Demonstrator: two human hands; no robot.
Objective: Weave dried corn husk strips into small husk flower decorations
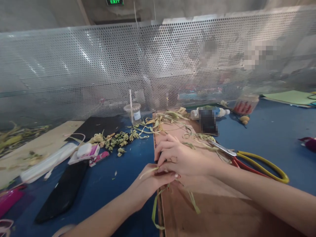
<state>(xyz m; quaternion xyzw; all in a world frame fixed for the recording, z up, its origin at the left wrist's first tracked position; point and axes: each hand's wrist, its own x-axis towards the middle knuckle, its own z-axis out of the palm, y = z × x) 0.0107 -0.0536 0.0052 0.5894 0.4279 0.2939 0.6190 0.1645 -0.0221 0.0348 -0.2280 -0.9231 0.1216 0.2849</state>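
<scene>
My left hand (145, 184) and my right hand (182, 159) meet over the edge of a brown board (209, 210). Fingers of both are closed together around thin, pale green leaf strips (155, 210). One strip end sticks out over my left hand, and others hang below the fingers onto the board. My right hand lies partly over the left fingertips, so the exact grip point is hidden. Beside my right forearm lie scissors (227, 151) with yellow and red handles, blades toward a small heap of loose strips (204, 140).
Small knotted green pieces (119, 141) lie left of the board on the blue table (133, 161). Around them are a plastic cup with a straw (133, 113), a black phone-like slab (64, 194) and a white case (84, 151). A bottle (195, 114), jar (245, 104) and perforated metal screen (113, 65) stand behind.
</scene>
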